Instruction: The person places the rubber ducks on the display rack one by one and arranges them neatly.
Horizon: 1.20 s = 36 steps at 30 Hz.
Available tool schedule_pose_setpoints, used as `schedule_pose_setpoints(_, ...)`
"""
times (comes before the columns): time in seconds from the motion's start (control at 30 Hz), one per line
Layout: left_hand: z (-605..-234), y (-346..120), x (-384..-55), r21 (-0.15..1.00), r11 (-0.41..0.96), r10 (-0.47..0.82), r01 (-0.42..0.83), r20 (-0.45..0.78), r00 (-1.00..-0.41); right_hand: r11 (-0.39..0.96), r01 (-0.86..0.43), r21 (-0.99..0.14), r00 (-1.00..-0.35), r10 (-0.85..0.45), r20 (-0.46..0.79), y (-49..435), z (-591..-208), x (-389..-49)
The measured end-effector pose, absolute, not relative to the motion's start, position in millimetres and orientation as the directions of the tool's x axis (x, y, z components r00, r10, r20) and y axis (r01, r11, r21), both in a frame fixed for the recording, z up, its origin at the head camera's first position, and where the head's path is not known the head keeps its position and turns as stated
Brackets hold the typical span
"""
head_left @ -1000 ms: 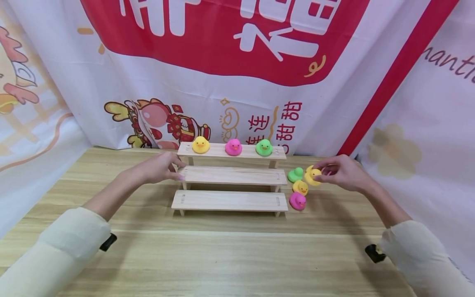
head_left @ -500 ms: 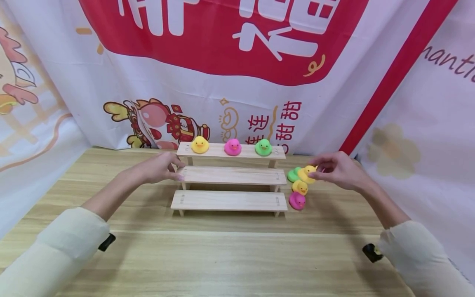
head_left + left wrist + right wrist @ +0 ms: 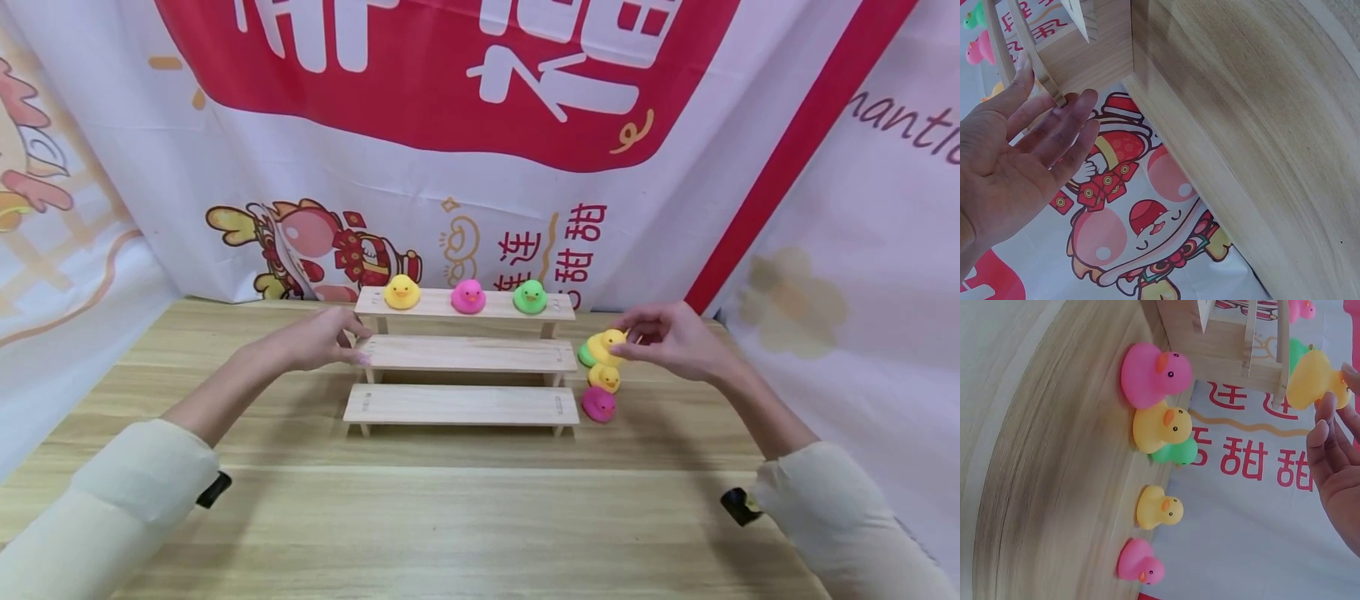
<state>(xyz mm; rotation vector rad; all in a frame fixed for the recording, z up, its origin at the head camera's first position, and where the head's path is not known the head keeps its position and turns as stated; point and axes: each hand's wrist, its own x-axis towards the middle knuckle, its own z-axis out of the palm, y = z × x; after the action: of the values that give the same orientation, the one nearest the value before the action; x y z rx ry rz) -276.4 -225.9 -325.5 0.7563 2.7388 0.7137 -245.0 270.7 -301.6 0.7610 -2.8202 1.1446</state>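
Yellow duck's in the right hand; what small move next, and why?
Probably ease the right hand left until the held yellow duck is over the middle board: it looks bare, the top board holds three ducks, and the left hand grips the middle board's end.

The rack (image 3: 461,353) stands toward the far side of the table (image 3: 435,525), in front of the cloth (image 3: 300,158). On its far shelf (image 3: 435,303) sit three ducks: left duck (image 3: 402,292), middle duck (image 3: 468,297), right duck (image 3: 530,297). The near shelf (image 3: 461,405) lies lowest. The left hand (image 3: 322,340) holds the left end of the middle shelf (image 3: 517,357). Right of the rack, the right hand (image 3: 671,337) pinches a raised duck (image 3: 602,345), partly hiding the far duck (image 3: 585,357) of three on the table; the near duck (image 3: 599,404) and the between duck (image 3: 603,379) sit before it. The right wrist view shows two outer ducks (image 3: 1159,506) farther right.
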Motion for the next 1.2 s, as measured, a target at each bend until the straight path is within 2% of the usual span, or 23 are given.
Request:
schedule_pose_setpoints(0.2, -325.2, -226.0, -276.3, 0.510, 0.752, 0.523, 0.417, -0.076, -0.849, 0.550, -0.471, -0.690, -0.863, -0.451, 0.229, 263.6, -302.7, -248.4)
schedule_pose_setpoints(0.73, -324.2, -226.0, -273.6, 0.508, 0.745, 0.535, 0.432, -0.067, -0.842, 0.448, -0.565, -0.693, -0.804, -0.488, 0.340, 245.9, -300.2, -249.0)
schedule_pose_setpoints(1.2, -327.3, -227.8, -275.2, 0.502, 0.756, 0.519, 0.421, -0.068, -0.852, 0.427, -0.593, -0.683, -0.774, -0.535, 0.337, 225.5, -303.1, -253.7)
